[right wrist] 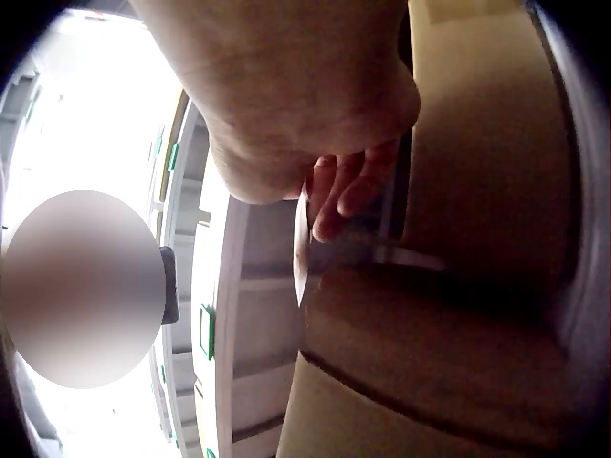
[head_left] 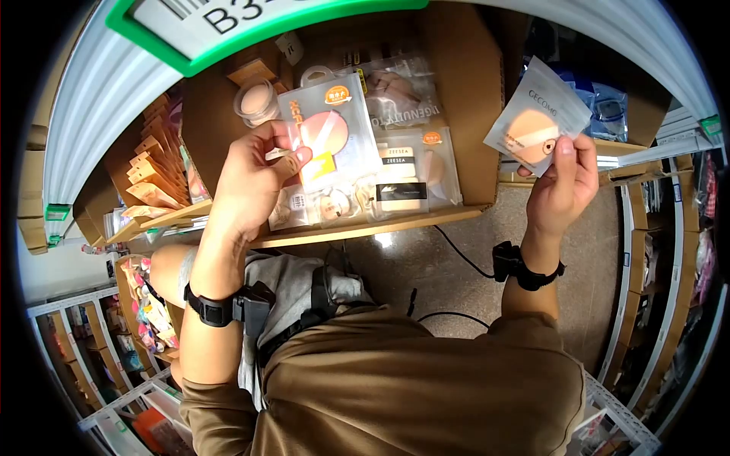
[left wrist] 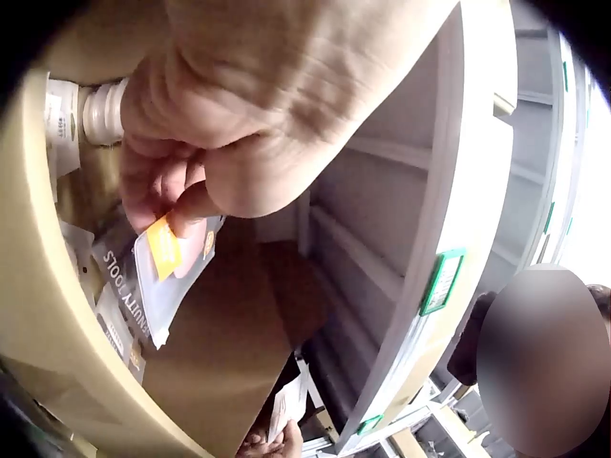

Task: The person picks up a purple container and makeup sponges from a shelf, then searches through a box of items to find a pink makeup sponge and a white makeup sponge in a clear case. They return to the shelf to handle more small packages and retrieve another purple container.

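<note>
The left hand (head_left: 260,176) pinches a clear packet (head_left: 357,114) with a pink round puff and a yellow label, above the open cardboard box. In the left wrist view the same packet (left wrist: 170,291) hangs from the thumb and fingers of the left hand (left wrist: 258,124). Off to the right of the box, the right hand (head_left: 561,186) pinches a small frosted packet (head_left: 536,114) with an orange-beige puff by its lower corner. The right wrist view shows that packet (right wrist: 302,248) nearly edge-on under the right hand (right wrist: 305,105).
The cardboard box (head_left: 464,83) holds a round clear jar (head_left: 257,101), a packet of ZEESEA puffs (head_left: 401,178) and other bagged items. Left of it stands a row of orange packets (head_left: 152,171). A box with blue packaging (head_left: 608,110) lies behind the right hand; shelves flank both sides.
</note>
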Demonstrator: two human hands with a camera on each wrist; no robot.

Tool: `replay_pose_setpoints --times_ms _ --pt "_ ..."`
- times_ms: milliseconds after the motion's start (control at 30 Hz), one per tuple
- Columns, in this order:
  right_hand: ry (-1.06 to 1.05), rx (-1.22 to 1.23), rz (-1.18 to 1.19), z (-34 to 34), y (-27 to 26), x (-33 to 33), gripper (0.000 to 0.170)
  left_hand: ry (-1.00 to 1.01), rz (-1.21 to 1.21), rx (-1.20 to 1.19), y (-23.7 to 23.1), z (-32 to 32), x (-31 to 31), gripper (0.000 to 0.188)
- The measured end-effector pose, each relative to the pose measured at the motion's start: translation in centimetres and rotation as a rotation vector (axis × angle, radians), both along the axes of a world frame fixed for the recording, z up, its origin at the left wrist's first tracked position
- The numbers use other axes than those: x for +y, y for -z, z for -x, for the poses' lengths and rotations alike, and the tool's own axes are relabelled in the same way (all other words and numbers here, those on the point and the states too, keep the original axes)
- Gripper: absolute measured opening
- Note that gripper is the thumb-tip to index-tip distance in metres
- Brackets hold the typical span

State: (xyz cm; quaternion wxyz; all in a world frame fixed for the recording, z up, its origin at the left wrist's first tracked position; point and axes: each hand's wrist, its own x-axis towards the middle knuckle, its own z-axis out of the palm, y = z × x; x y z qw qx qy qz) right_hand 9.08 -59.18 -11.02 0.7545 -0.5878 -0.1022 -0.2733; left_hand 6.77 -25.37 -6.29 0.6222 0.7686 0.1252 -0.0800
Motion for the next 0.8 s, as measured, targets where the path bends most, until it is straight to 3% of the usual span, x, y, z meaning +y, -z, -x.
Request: replay_pose_setpoints --times_ms 100,200,267,300,433,533,567,600,667,700,800 --pt "-0.008 -0.006 -0.012 -0.2 0.1 0.1 0.015 0.026 0.011 -0.044 0.5 -0.1 -1.6 0.023" --pt "-0.025 -0.013 -0.033 -0.3 0.1 0.3 0.015 0.384 0.006 0.052 0.1 -0.4 -3.3 0.037" --pt "-0.028 -0.01 -0.036 -0.2 0.1 0.5 0.015 0.594 -0.434 -0.009 -0.7 -0.3 -3.4 0.048" --pt "-0.009 0.0 -0.038 0.0 0.1 0.5 0.015 0.633 -0.62 -0.086 -0.5 -0.3 -2.7 0.065" --pt "-0.009 -0.006 -0.02 0.4 0.2 0.7 0.017 0.619 -0.882 -0.156 1.5 0.7 -1.0 0.079" --pt "-0.025 -0.034 0.002 0.5 0.0 1.5 0.018 0.506 -0.842 -0.051 1.5 0.9 -2.1 0.077" --pt "-0.017 -0.055 0.002 0.4 -0.1 1.9 0.018 0.557 -0.759 0.074 1.3 0.3 -1.9 0.075" --pt "-0.008 -0.077 0.002 0.3 -0.1 2.1 0.019 0.552 -0.759 0.075 0.8 0.2 -1.7 0.075" --pt "-0.024 -0.076 0.014 0.2 -0.1 1.9 0.019 0.471 -0.526 0.096 -0.1 0.2 -0.9 0.071" --pt "-0.033 -0.072 0.026 0.2 0.0 1.7 0.019 0.37 -0.523 0.005 0.5 0.4 0.2 0.065" --pt "-0.054 -0.053 -0.005 0.2 0.1 1.4 0.019 0.26 -0.22 -0.069 -0.5 0.4 2.4 0.048"
